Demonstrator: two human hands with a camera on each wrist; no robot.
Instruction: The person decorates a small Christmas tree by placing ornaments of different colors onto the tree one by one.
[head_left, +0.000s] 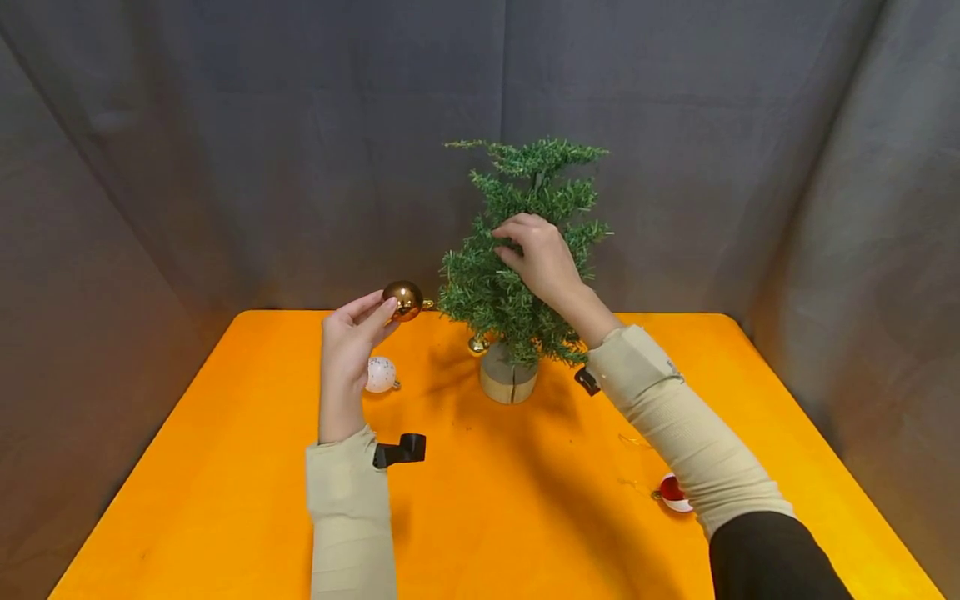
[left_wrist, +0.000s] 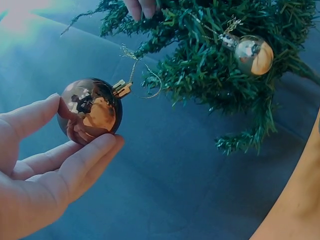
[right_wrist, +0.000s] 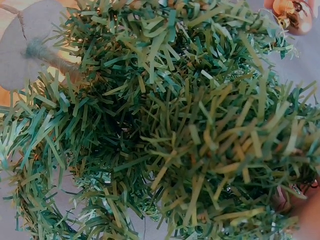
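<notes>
My left hand (head_left: 347,346) pinches a shiny bronze Christmas ball (head_left: 403,301) between thumb and fingertips, left of the small artificial Christmas tree (head_left: 517,283). From the ball's gold cap (left_wrist: 121,89) a thin string loop (left_wrist: 159,86) stretches toward the branches. My right hand (head_left: 538,254) is at the tree's middle, its fingers loosely bent and the thumb apart from them. Two of its fingertips (left_wrist: 146,7) show over a branch in the left wrist view. A smaller gold ball (left_wrist: 254,55) hangs low among the needles.
The tree's round wooden base (head_left: 507,375) stands on an orange table (head_left: 247,467). A white speckled ball (head_left: 381,375) lies left of it. A red and white ball (head_left: 675,493) lies by the right sleeve, partly covered. Grey curtains (head_left: 300,150) enclose the back and sides.
</notes>
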